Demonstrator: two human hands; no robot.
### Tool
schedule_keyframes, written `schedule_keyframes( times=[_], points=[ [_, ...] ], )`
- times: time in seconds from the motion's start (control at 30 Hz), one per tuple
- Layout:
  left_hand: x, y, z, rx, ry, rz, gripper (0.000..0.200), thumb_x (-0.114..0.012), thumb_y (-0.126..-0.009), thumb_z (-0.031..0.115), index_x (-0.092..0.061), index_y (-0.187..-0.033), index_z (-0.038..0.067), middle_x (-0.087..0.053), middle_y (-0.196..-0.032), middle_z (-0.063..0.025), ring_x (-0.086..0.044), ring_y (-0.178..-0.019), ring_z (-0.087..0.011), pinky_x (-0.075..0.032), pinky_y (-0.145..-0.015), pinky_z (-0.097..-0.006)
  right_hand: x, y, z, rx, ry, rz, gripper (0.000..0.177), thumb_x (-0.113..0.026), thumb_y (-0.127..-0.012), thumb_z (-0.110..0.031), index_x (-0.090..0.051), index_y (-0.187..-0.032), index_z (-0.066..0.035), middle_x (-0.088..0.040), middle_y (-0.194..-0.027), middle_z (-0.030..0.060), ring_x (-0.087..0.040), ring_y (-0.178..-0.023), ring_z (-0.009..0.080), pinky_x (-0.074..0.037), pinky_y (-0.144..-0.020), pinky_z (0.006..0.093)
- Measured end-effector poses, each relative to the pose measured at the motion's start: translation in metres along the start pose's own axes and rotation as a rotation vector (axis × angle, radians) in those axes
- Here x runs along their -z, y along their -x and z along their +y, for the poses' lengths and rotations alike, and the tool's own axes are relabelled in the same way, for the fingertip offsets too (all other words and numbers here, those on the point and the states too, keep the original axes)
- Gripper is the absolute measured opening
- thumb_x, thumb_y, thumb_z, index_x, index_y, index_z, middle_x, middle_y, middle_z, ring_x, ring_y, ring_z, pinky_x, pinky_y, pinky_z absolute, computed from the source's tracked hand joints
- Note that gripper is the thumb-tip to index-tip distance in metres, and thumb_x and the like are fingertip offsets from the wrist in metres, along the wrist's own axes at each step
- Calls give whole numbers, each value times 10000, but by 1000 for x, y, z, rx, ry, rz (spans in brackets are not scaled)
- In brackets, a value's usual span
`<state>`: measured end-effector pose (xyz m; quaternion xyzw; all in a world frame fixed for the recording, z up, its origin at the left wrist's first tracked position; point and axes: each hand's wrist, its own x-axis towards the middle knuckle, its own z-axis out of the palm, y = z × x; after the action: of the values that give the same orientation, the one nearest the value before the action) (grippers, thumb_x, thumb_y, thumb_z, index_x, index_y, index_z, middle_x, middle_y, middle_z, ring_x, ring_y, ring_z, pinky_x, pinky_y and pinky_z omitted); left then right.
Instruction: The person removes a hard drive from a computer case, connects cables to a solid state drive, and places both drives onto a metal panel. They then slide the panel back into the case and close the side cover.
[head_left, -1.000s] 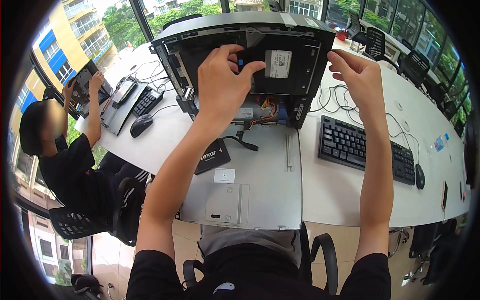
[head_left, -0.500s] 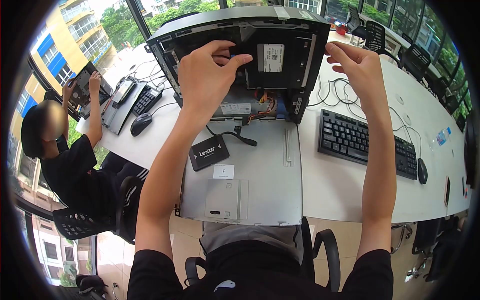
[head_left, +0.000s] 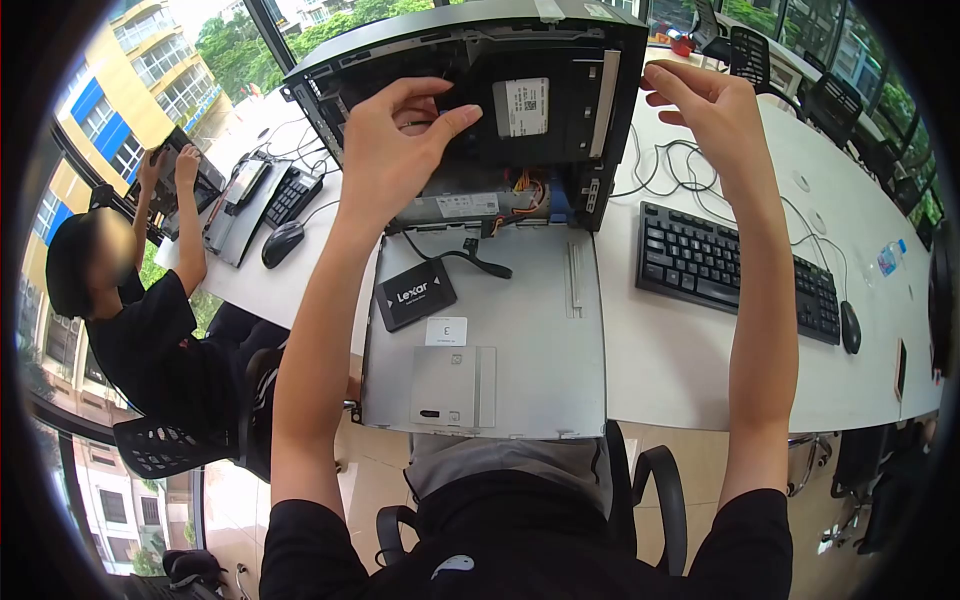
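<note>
Head view: the left hand [head_left: 385, 160] is pinching inside the open black metal computer case [head_left: 560, 120] on the white table [head_left: 690, 340], grip contents unclear, while the spread, empty right hand [head_left: 705, 110] is hovering beside it, where bracing should help.

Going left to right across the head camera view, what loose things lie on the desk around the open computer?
Black mouse → Lexar drive → black keyboard → second mouse.
</note>
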<state>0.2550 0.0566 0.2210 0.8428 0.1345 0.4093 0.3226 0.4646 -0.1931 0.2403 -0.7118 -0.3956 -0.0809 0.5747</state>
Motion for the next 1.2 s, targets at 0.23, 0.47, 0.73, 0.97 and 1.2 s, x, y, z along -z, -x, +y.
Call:
schedule_keyframes(
  times=[0.23,0.47,0.73,0.97,1.2],
  points=[
    [-18,18,3,-3,370,-22,419,-835,-1006,170,-711,-1307,-94,-796,-1068,-150,-768,-963,-155,-634,-836,-276,-2,1,-1,-22,0,-40,401,-774,-1020,-338,-824,-1268,-28,-836,-1122,115,-795,-1035,196,-618,-921,329],
    [10,47,24,-13,505,50,381,-794,-1031,99,-685,-1334,-105,-783,-1140,-126,-746,-1002,-117,-640,-803,-262,6,-2,6,30,-10,-10,354,-779,-1018,-306,-832,-1244,-40,-839,-1128,106,-796,-1026,191,-621,-905,338],
    [43,126,31,573,684,-313,402,-789,-1041,194,-700,-1335,-65,-783,-1143,-102,-745,-959,-109,-625,-736,-248,-4,20,-39,9,92,60,334,-739,-1055,-217,-801,-1245,51,-823,-1074,166,-784,-995,227,-639,-878,352],
    [16,155,11,895,517,-446,411,-787,-1046,244,-713,-1285,-82,-779,-1094,-95,-733,-927,-109,-636,-763,-270,-14,18,-52,-159,127,120,328,-734,-1064,-218,-803,-1239,51,-827,-1096,180,-786,-995,235,-642,-875,358],
    [5,144,8,845,429,-425,394,-764,-1051,209,-685,-1290,-94,-781,-1066,-112,-746,-945,-141,-643,-762,-287,-11,30,-54,-13,163,66,337,-732,-1069,-236,-808,-1231,49,-831,-1103,190,-790,-995,237,-641,-875,359]
  ],
)
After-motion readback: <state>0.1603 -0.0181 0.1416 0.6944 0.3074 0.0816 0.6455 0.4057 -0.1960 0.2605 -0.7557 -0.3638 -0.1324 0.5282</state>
